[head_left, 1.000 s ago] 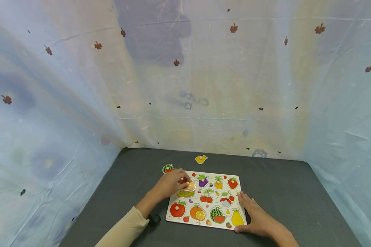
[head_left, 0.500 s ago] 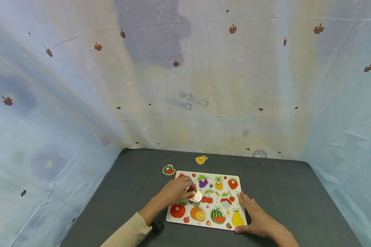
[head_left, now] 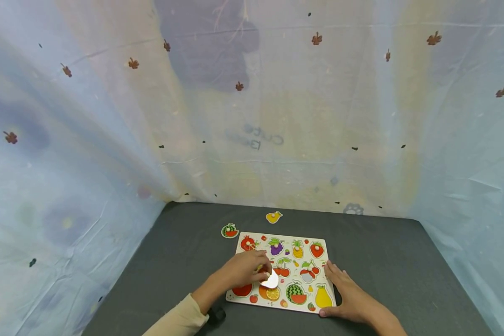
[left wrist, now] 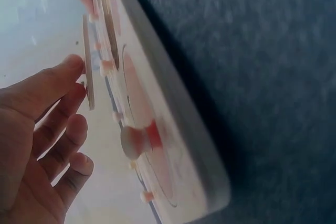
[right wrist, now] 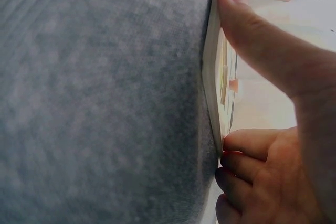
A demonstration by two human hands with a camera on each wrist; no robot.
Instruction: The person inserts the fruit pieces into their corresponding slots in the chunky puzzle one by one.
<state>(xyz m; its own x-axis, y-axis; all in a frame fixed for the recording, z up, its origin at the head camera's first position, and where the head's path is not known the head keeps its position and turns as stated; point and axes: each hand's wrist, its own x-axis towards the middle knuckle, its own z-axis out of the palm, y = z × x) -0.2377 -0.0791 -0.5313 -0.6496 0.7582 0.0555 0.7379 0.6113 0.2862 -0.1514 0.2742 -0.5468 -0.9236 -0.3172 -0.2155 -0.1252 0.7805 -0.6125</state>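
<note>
On the dark table lies a white fruit puzzle board (head_left: 277, 281) with printed fruits and knobbed pieces. My left hand (head_left: 248, 269) pinches an orange puzzle piece (head_left: 270, 280) between thumb and fingertips, over the board's orange picture (head_left: 272, 293). Glare whitens the piece in the head view; in the left wrist view the thin piece (left wrist: 88, 69) stands edge-on, apart from the board. My right hand (head_left: 353, 295) rests along the board's right edge, its thumb at the near corner and its fingers, fairly straight, touching farther up the side.
Beyond the board's far left corner lies a watermelon piece (head_left: 229, 230), and a yellow pear piece (head_left: 274, 217) is farther back. The watermelon picture (head_left: 296, 294) and pear picture (head_left: 323, 297) show on the board's near row. A patterned cloth (head_left: 252, 177) hangs behind the table.
My left hand has carried the orange piece from the board's upper left, near the pomegranate, toward the near row, tilting it into glare. My right hand has stayed at the board's edge.
</note>
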